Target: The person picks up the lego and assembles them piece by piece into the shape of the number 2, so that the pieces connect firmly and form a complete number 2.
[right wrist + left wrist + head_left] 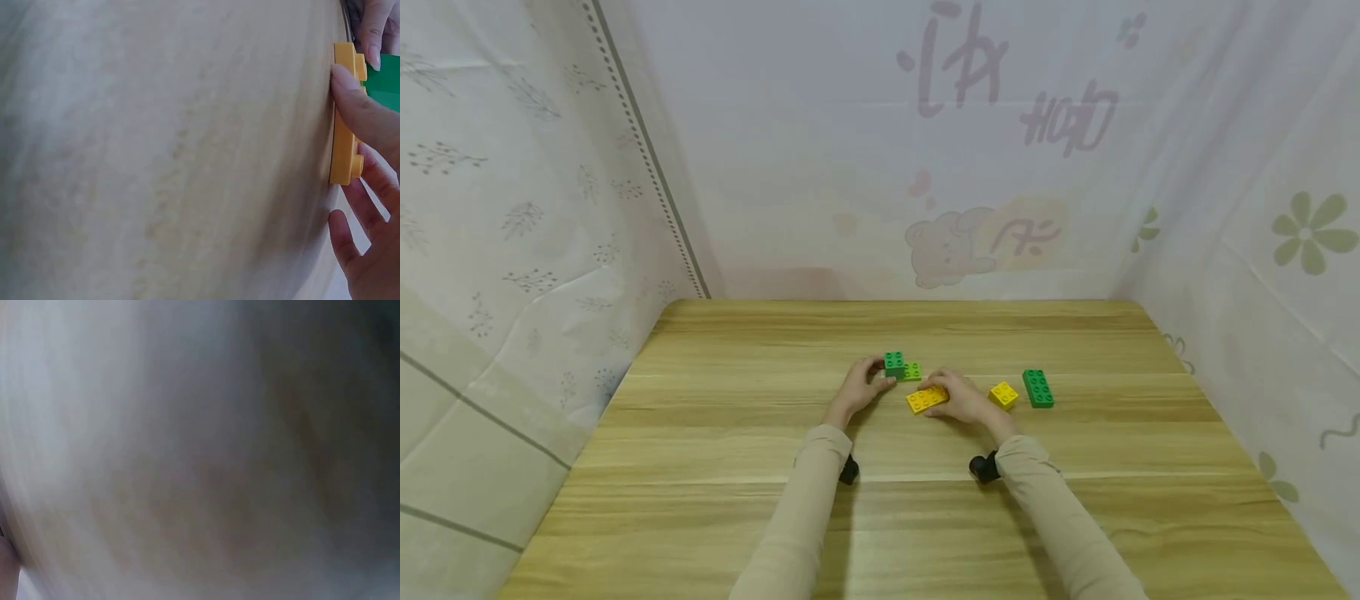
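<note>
My left hand [857,392] grips the dark green block [893,363] from its left side, thumb at the near edge and fingers behind. Beside that block, on its right, sits a lower light green block [913,372]. My right hand [964,400] pinches a flat orange-yellow block [921,402] with two rows of studs, just in front of the green ones. In the right wrist view the thumb [359,106] presses one side of this orange-yellow block [342,137], with fingers on the other side. The left wrist view shows mostly blurred tabletop.
A small bright yellow block [1003,395] lies right of my right hand. Further right is a long green block [1038,388]. The wooden table [760,350] meets patterned curtains [820,167] at its back and sides. A black wrist device [983,468] sits by the right sleeve.
</note>
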Demonstrator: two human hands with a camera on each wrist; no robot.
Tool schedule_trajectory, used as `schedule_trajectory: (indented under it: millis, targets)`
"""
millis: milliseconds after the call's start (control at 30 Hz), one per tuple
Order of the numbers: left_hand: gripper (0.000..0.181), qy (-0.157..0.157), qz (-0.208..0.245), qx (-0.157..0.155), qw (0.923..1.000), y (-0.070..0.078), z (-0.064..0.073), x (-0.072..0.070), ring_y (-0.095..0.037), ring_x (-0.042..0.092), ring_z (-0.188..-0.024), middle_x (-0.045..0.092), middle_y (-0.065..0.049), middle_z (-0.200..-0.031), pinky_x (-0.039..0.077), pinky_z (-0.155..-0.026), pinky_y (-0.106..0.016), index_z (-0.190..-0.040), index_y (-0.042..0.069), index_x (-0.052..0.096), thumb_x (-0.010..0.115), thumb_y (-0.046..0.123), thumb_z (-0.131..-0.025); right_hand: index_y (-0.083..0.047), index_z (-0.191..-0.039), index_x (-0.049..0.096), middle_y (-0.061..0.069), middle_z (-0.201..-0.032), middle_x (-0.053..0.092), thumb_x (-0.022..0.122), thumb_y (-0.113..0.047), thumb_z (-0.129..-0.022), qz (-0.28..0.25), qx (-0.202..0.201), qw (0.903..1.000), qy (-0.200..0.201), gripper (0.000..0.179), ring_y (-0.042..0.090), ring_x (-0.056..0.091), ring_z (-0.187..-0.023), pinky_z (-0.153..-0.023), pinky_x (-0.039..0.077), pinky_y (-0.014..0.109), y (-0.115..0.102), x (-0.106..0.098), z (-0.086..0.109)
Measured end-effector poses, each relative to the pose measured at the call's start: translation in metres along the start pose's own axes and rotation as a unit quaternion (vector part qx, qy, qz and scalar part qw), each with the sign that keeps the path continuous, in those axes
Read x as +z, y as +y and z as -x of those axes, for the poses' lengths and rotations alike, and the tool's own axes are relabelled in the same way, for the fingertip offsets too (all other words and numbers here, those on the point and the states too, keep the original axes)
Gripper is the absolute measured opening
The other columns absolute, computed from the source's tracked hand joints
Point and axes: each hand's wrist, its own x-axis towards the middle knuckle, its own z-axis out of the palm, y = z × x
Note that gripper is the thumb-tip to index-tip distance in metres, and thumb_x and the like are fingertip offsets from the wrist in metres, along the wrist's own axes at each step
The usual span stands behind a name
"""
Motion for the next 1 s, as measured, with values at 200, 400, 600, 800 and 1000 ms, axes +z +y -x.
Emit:
schedule_trajectory:
  millis: [200, 400, 600, 800, 1000]
  targets:
    - [0.044, 0.002, -0.004, -0.001, 1.0000, 0.000, 0.001, -0.003, -0.029, 0.043, -0.121, 0.049, -0.016, -0.127, 0.031, -0.108, -0.044, -0.128, 0.003, 0.049, 0.060, 0.019, -0.088, -0.012, -0.108, 0.065, 0.009, -0.113, 0.055, 0.073, -0.022, -0.076, -0.004, 0.006, 0.9999, 0.010, 0.035, 0.028, 0.049, -0.111, -0.099, 0.039, 0.046, -0.001, 0.002, -0.003]
    - [0.043, -0.002, -0.001, -0.003, 1.0000, -0.001, 0.001, -0.001, -0.029, 0.044, -0.120, 0.050, -0.015, -0.127, 0.034, -0.106, -0.042, -0.127, 0.003, 0.049, 0.059, 0.019, -0.089, -0.009, -0.108, 0.064, 0.010, -0.111, 0.056, 0.073, -0.024, -0.076, -0.021, -0.003, 0.9997, 0.008, 0.036, 0.027, 0.051, -0.107, -0.096, 0.041, 0.045, 0.000, -0.001, -0.001]
    - [0.043, -0.001, 0.003, 0.009, 0.9999, -0.001, 0.003, 0.000, -0.029, 0.046, -0.118, 0.052, -0.016, -0.125, 0.036, -0.105, -0.042, -0.126, 0.002, 0.049, 0.060, 0.018, -0.088, -0.006, -0.112, 0.061, 0.012, -0.115, 0.060, 0.070, -0.022, -0.080, -0.080, 0.038, 0.9961, 0.002, 0.038, 0.027, 0.053, -0.110, -0.098, 0.041, 0.046, -0.004, -0.012, -0.003]
    - [0.041, 0.003, 0.010, 0.015, 0.9998, -0.001, 0.005, 0.001, -0.029, 0.047, -0.116, 0.052, -0.016, -0.123, 0.036, -0.105, -0.043, -0.124, 0.001, 0.051, 0.061, 0.015, -0.087, -0.003, -0.117, 0.058, 0.013, -0.117, 0.059, 0.069, -0.018, -0.081, -0.118, 0.061, 0.9910, 0.017, 0.040, 0.026, 0.053, -0.107, -0.096, 0.043, 0.044, -0.011, -0.022, -0.010]
    - [0.041, 0.005, 0.020, 0.018, 0.9996, -0.002, 0.005, 0.002, -0.030, 0.046, -0.117, 0.051, -0.017, -0.123, 0.036, -0.105, -0.043, -0.124, 0.000, 0.050, 0.061, 0.015, -0.087, -0.006, -0.118, 0.058, 0.010, -0.117, 0.059, 0.068, -0.019, -0.083, -0.122, 0.078, 0.9892, 0.023, 0.039, 0.023, 0.054, -0.106, -0.096, 0.043, 0.042, -0.015, -0.029, -0.018]
